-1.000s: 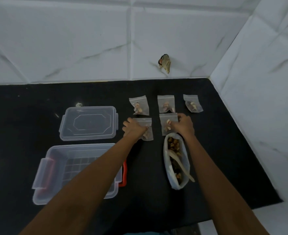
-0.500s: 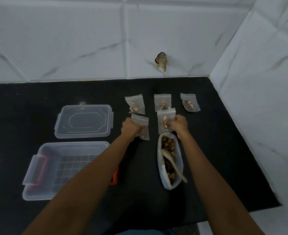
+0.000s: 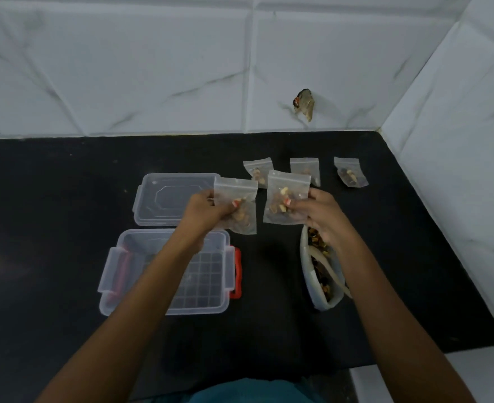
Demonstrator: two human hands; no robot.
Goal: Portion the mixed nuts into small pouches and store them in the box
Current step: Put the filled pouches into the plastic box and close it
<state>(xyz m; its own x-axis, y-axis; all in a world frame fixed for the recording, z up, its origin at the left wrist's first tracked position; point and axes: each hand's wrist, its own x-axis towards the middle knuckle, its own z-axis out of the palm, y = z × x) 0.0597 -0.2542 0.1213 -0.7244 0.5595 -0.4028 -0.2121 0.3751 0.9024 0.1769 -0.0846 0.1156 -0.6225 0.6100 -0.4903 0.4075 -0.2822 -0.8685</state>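
Observation:
My left hand (image 3: 208, 209) pinches a small clear pouch of nuts (image 3: 237, 206) lifted above the black counter. My right hand (image 3: 319, 212) pinches a second filled pouch (image 3: 286, 197), also raised. Three more filled pouches lie behind: one (image 3: 256, 170) partly hidden, one (image 3: 305, 168) behind the raised pouch, one (image 3: 350, 175) at the right. The open clear box (image 3: 123, 266) with red clips sits under my left forearm. A big bag of mixed nuts (image 3: 319, 271) with a spoon in it lies beneath my right wrist.
The box's clear lid (image 3: 167, 199) lies flat behind the box. White marble-look walls close the back and the right side. A small brownish object (image 3: 304, 104) sticks to the back wall. The black counter (image 3: 51, 199) ends at a front edge near my body.
Both hands have lifted their pouches off the counter and drawn them nearer to me. The view has shifted, so the box and lid appear further right.

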